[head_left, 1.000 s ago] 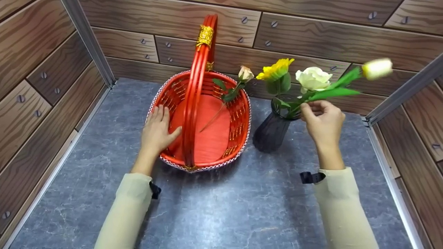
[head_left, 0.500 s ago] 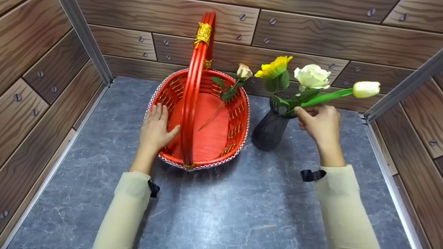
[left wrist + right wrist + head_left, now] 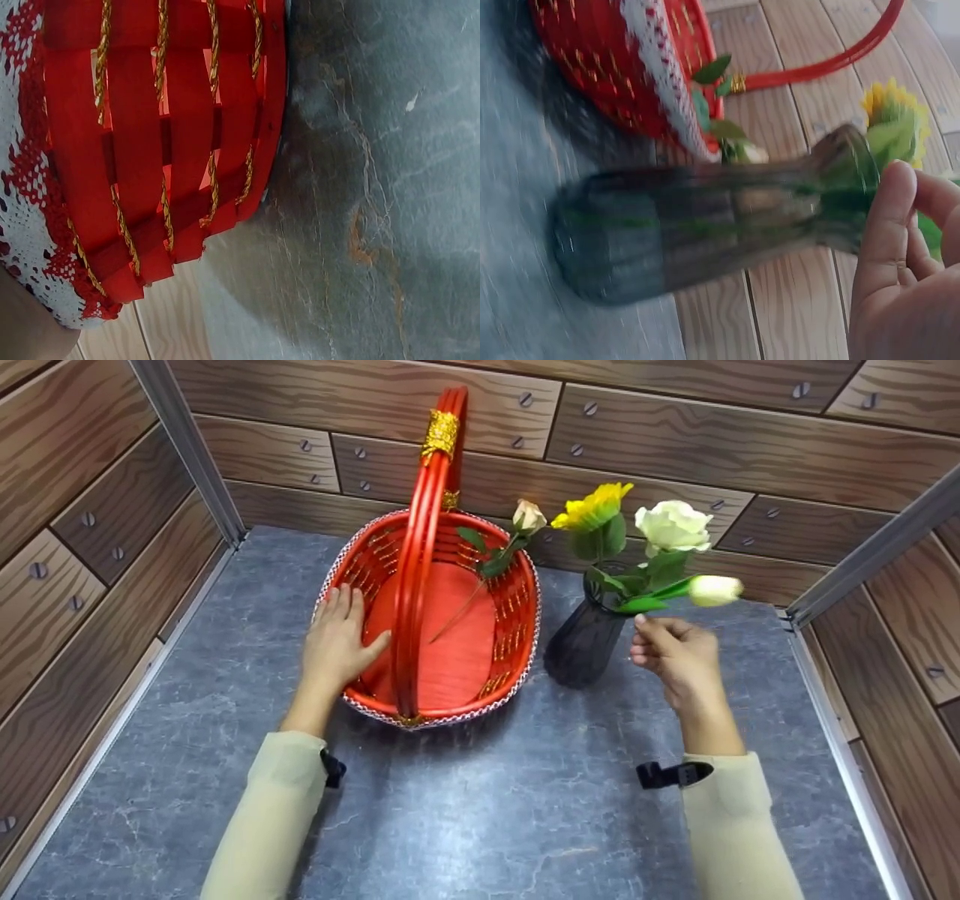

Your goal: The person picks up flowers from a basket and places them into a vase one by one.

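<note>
A red woven basket [image 3: 457, 690] with a tall hooped handle stands on the tabletop. My left hand [image 3: 334, 641] rests over its left rim, fingers laid across the edge and thumb inside; the left wrist view shows the basket's outer weave [image 3: 135, 165]. To the right is a dark see-through vase [image 3: 581, 649], stems visible inside it in the right wrist view. It holds a yellow flower [image 3: 592, 508], a white rose [image 3: 673, 526] and a white tulip [image 3: 715, 590] leaning right. My right hand [image 3: 679, 660] is beside the rim, just under the tulip's leaf, fingers loosely bent with nothing visible between them.
A pale pink rose [image 3: 529, 516] leans inside the basket, its bloom over the right rim and its thin stem across the floor. Wood-patterned walls [image 3: 660, 442] enclose the back and sides, with metal frame edges [image 3: 855, 772] along the tabletop [image 3: 480, 810].
The tulip has swung down and left, sinking deeper into the vase. My right hand pinched its stem earlier; it has since drawn down and back toward me. My left hand stays on the basket.
</note>
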Available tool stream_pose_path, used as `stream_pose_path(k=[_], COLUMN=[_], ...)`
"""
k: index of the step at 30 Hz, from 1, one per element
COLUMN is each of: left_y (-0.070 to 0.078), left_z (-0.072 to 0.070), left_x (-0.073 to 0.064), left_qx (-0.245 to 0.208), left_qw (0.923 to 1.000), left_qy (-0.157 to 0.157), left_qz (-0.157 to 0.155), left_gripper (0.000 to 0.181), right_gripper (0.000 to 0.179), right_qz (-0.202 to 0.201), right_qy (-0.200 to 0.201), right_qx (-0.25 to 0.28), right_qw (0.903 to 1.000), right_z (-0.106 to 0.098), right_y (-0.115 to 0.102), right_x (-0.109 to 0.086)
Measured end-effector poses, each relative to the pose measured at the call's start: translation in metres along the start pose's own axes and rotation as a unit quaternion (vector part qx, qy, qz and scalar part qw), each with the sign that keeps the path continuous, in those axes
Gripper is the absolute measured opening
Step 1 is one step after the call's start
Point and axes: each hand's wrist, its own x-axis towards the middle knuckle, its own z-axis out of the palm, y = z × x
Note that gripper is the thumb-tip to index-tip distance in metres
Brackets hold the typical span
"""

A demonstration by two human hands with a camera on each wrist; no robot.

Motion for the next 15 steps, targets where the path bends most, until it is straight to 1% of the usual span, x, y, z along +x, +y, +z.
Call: stream_pose_path(k=[3,9,15], left_y=[0.000,0.000,0.001], left_z=[-0.001,-0.001,0.000], left_x=[0.001,0.002,0.000], left_qx=[-0.003,-0.004,-0.004], left_qw=[1.0000,1.0000,1.0000], left_qy=[0.003,0.004,-0.002], left_qz=[-0.002,0.000,-0.002], left_gripper=[0.086,0.086,0.086], right_gripper=[0.017,0.013,0.017], right_qz=[-0.002,-0.007,0.021], right_qy=[-0.010,-0.040,-0.058], right_qx=[0.028,0.035,0.050], right_qw=[0.9996,0.9986,0.9968], right_z=[0.014,0.049,0.085], right_y=[0.006,0.020,0.033], right_x=[-0.006,-0.014,-0.009])
